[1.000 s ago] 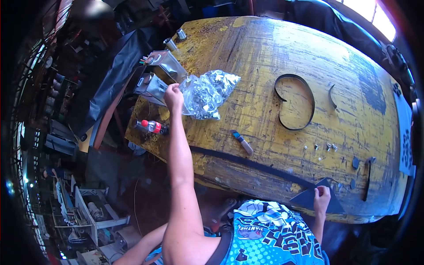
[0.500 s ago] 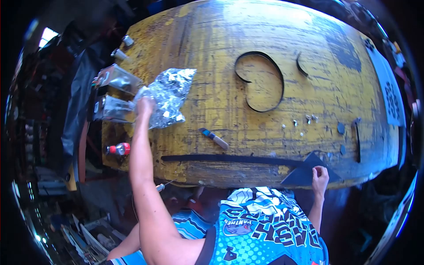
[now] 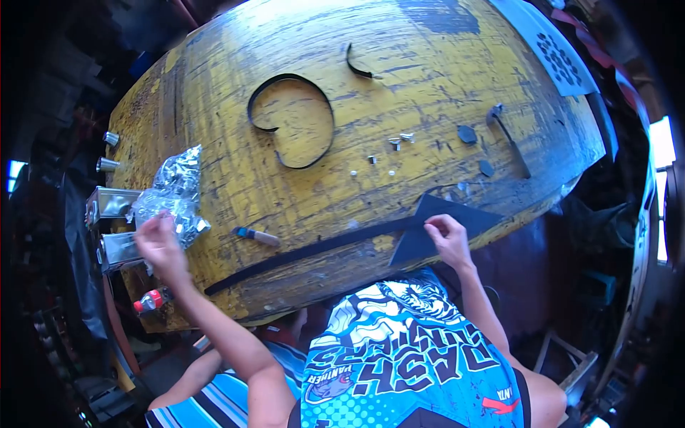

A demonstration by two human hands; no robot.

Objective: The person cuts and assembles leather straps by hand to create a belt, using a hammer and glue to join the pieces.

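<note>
A person in a blue patterned jersey works at a worn yellow table (image 3: 399,93), both bare hands at its near side. The left hand (image 3: 163,246) is at the near edge of a clear plastic bag (image 3: 171,196) of silvery pieces, its fingers bent; blur leaves it impossible to tell whether they grip the plastic. The right hand (image 3: 449,239) is over a dark triangular sheet (image 3: 415,242), thumb and forefinger drawn together, though what they may pinch cannot be told. A long black strip (image 3: 314,250) runs along the near side of the table, one end meeting the sheet. Just beyond the strip lies a blue-and-tan handled tool (image 3: 257,236), apparently a knife. Two metal containers (image 3: 118,203) (image 3: 120,248) stand beside the bag, near a red-labelled bottle (image 3: 149,301). Farther across the tabletop, a black band (image 3: 331,118) lies curled in an open loop, with small metal fasteners (image 3: 396,144) to its right.
</note>
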